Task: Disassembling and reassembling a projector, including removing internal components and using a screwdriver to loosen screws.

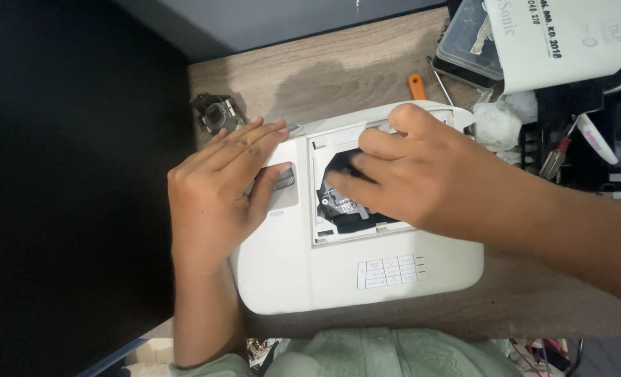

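White projector (pixel 338 279), lying flat at the middle of a wood-grain surface (pixel 338 66), near edge close to the body. Left hand (pixel 216 192) spread flat and unclenched on the casing's left shoulder, gripping nothing, pressing down to steady it. Right hand (pixel 422 174) reaching from the right into an open rectangular hatch (pixel 324 234) in the top, fingertips (pixel 338 183) dipped among dark internal parts; whether anything is pinched there, impossible to tell.

Casing of smooth, rounded hard plastic, probably slick under a palm and fairly weighty; best held by the broad outer shell, well away from the exposed opening, where the small dark components look delicate. Grey button panel (pixel 389 271) set into the near side of the top.

Elsewhere: a small dark mechanical part (pixel 216 113) at far left, an orange-handled screwdriver (pixel 417 86) beyond the casing, a clear plastic box (pixel 468 42) and a red-handled tool (pixel 556 157) at far right.
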